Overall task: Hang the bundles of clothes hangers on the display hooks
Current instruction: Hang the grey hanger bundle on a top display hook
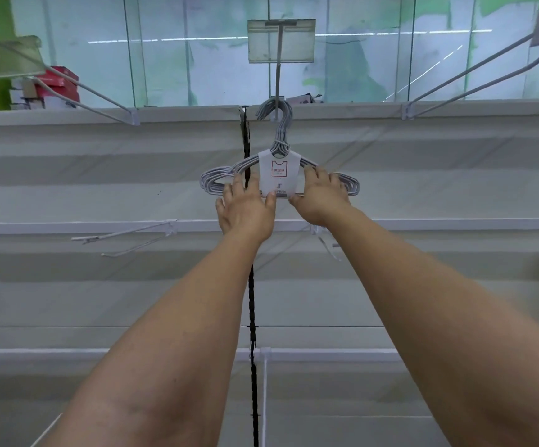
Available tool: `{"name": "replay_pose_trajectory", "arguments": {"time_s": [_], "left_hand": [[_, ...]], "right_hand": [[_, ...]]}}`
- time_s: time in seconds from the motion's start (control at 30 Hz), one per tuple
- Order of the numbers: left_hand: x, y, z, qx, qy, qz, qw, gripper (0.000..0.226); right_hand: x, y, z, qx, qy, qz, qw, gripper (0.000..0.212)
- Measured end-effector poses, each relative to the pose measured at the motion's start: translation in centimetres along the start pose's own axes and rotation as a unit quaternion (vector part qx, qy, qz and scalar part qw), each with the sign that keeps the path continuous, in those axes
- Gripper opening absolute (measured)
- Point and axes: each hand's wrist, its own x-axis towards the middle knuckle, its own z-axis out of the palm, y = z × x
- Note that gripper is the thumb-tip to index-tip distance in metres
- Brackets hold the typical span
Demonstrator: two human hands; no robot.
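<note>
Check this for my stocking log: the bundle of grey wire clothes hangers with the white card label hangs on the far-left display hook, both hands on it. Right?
Not quite. The head view shows the bundle of grey wire clothes hangers on the centre display hook, not the far-left one. Left hand and right hand are on it.

Two bare, sleeveless forearms point(178, 333)
</note>
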Motion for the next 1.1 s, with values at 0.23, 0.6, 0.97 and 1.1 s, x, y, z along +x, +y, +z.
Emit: {"name": "replay_pose_trajectory", "arguments": {"time_s": [0.23, 0.6, 0.97, 1.1], "left_hand": [[-4.0, -1.4, -0.8, -0.001, -0.022, -0.018, 1.0, 0.056], [-13.8, -5.3, 0.3, -0.037, -0.134, -0.031, 0.99, 0.056], [-27.6, -6.8, 4.3, -0.058, -0.266, -0.008, 0.962, 0.06], [-32.4, -5.5, 6.3, -0.055, -0.318, 0.005, 0.947, 0.058]], "right_hand": [[-4.4, -2.4, 0.4, 0.016, -0.045, -0.025, 0.999, 0.064], [-14.5, -3.0, 4.4, 0.04, -0.124, 0.023, 0.991, 0.054], [-30.6, 3.0, 10.5, 0.046, -0.203, 0.214, 0.954, 0.056], [-36.4, 6.4, 11.0, 0.052, -0.211, 0.293, 0.931, 0.055]]}}
